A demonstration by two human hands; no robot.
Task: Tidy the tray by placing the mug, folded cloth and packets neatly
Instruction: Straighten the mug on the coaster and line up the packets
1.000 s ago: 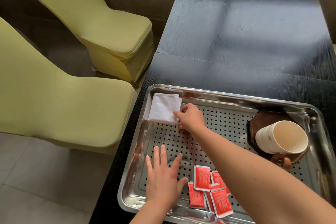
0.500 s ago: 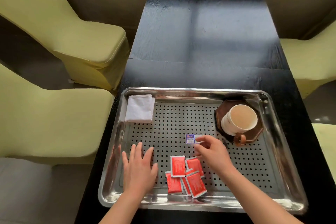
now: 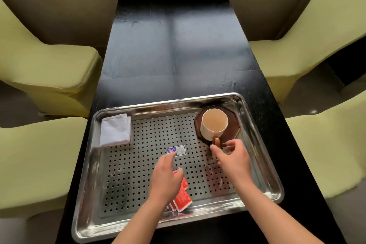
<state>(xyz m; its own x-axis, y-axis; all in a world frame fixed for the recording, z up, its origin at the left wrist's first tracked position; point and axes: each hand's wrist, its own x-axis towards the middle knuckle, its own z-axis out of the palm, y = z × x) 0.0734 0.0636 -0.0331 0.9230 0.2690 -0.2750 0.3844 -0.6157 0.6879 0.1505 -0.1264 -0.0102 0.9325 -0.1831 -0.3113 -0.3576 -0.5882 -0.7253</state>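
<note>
A perforated steel tray (image 3: 111, 180) lies on the black table. A folded white cloth (image 3: 115, 129) sits in its far left corner. A cream mug (image 3: 213, 124) with a brown handle stands on a dark octagonal coaster (image 3: 232, 125) in the far right corner. A small blue and white packet (image 3: 176, 150) lies in the middle. Several red packets (image 3: 183, 196) are piled near the front edge, partly under my left hand (image 3: 166, 178), whose fingers are apart and reach toward the blue packet. My right hand (image 3: 234, 159) hovers by the mug's handle, fingers curled, holding nothing.
The black table (image 3: 174, 55) stretches away beyond the tray. Yellow-green covered chairs stand on both sides, two on the left (image 3: 45, 69) and two on the right (image 3: 309, 45). The tray's front rim reaches close to the table's near edge.
My left hand moved right from the tray's bare left part to over the red packets. My right hand let go of the blue packet and moved right to the mug's handle. The view shifted.
</note>
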